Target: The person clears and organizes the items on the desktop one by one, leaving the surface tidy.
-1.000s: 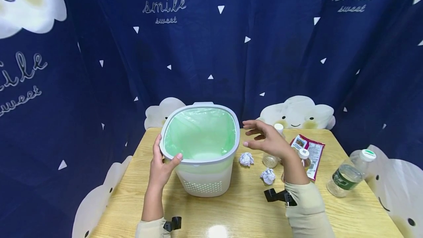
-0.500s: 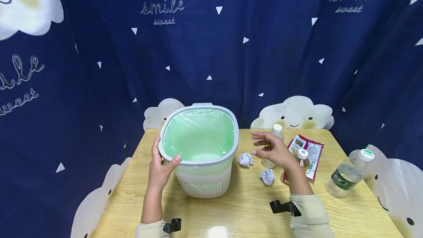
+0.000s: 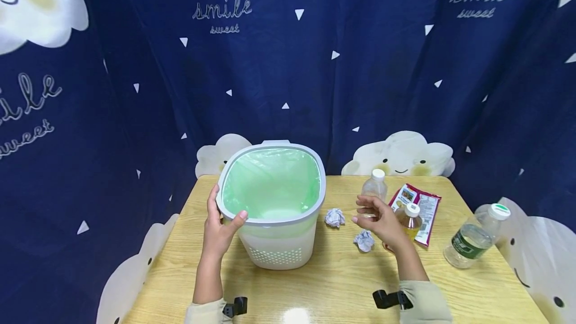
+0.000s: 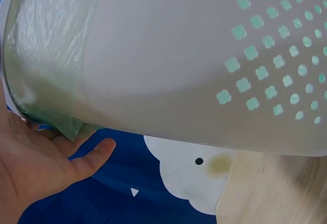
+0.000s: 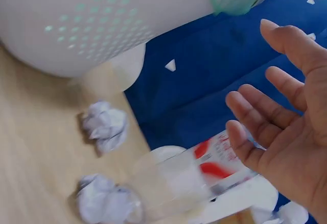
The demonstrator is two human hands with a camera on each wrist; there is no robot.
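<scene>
A white trash bin [image 3: 281, 251] with a green liner bag [image 3: 272, 179] stands on the table. My left hand [image 3: 219, 231] holds its rim at the front left corner, thumb over the edge and fingers along the outside. The left wrist view shows those fingers at the liner's folded edge [image 4: 74, 127]. To the right of the bin, my right hand [image 3: 380, 221] hovers with nothing in it, fingers loosely bent. Two crumpled paper balls, one behind [image 3: 335, 217] and one in front [image 3: 363, 240], lie between it and the bin. A clear bottle [image 3: 375, 186] is partly hidden behind this hand.
Right of my right hand are a bottle with yellowish liquid [image 3: 410, 221] and a red and white snack packet [image 3: 427, 219]. A larger green-labelled bottle [image 3: 470, 241] stands near the table's right edge. A blue curtain [image 3: 288, 79] hangs behind the table.
My right hand has drawn back from beside the bin's rim, moving right and toward me, uncovering more of the clear bottle. My left hand and the bin have stayed in place.
</scene>
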